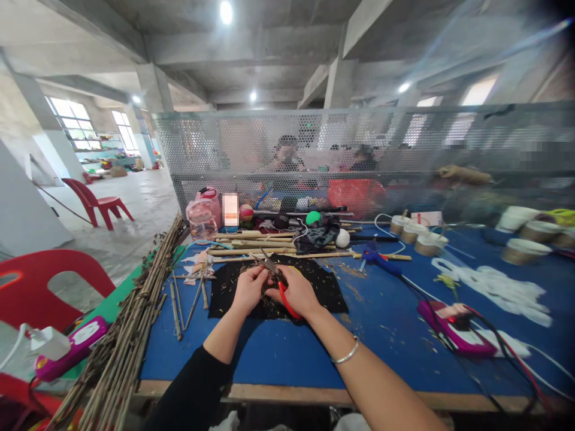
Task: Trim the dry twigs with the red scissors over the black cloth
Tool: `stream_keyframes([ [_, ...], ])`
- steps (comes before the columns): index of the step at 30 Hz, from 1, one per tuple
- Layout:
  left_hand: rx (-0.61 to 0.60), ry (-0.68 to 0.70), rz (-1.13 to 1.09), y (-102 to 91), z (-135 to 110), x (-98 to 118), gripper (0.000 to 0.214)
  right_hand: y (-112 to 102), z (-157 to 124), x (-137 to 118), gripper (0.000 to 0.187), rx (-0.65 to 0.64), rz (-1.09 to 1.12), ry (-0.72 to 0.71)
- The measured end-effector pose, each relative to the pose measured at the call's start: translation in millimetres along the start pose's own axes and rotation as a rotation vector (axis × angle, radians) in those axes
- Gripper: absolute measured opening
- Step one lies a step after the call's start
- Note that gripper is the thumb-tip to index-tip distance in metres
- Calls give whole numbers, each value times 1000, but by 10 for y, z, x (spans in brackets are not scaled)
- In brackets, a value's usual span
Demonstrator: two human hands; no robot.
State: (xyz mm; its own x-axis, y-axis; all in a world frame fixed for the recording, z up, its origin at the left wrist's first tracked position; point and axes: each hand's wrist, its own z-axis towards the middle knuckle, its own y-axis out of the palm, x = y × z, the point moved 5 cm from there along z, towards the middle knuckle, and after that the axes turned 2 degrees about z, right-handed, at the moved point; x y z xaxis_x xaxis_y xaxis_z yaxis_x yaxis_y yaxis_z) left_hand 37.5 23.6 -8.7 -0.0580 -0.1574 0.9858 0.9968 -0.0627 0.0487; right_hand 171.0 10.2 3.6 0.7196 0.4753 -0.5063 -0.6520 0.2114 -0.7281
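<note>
Black sleeve (193,383) up front, then my left hand (248,290) pinched closed, can't tell on what, and my right hand (299,291) curled round red-handled scissors (284,297) over the black cloth (330,293), blades so near that a slip could nick me, bamboo sticks (291,257) beyond.

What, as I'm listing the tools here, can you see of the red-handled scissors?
The red-handled scissors have grey, metal-looking blades and a bright handle that looks like plastic, partly hidden by the right hand gripping it. They slant above the black cloth, blades pointing forward and leftward, handle nearer the body. The left hand is beside the blades; whether it touches them is unclear, as is how far they are open.
</note>
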Motion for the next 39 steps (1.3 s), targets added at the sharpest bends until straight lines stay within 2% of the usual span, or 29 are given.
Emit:
stream_keyframes([
  [6, -9, 13, 41, 18, -8, 41, 26, 24, 12, -27, 56, -4, -17, -64],
  [12, -29, 15, 102, 22, -21, 34, 26, -11, -19, -21, 43, -38, 82, -15],
  [16, 8, 39, 123, 5, -29, 55, 29, -6, -18, -60, 34, -46, 166, -20],
  [23, 88, 77, 153, -29, -23, 63, 30, 5, 14, 4, 35, 1, 151, 29],
  [27, 40, -19, 92, 3, -32, 34, 26, 14, -1, 0, 31, -14, 135, 12],
  [29, -5, -51, 23, 36, -41, 22, 26, 14, -8, -10, 38, 9, 96, 13],
  [33, -52, -18, -4, 73, -47, 24, 24, 13, -8, -30, 51, 39, 54, 15],
  [39, -65, -93, -92, 91, -47, -27, 30, -29, 0, -26, 36, 0, 66, 31],
])
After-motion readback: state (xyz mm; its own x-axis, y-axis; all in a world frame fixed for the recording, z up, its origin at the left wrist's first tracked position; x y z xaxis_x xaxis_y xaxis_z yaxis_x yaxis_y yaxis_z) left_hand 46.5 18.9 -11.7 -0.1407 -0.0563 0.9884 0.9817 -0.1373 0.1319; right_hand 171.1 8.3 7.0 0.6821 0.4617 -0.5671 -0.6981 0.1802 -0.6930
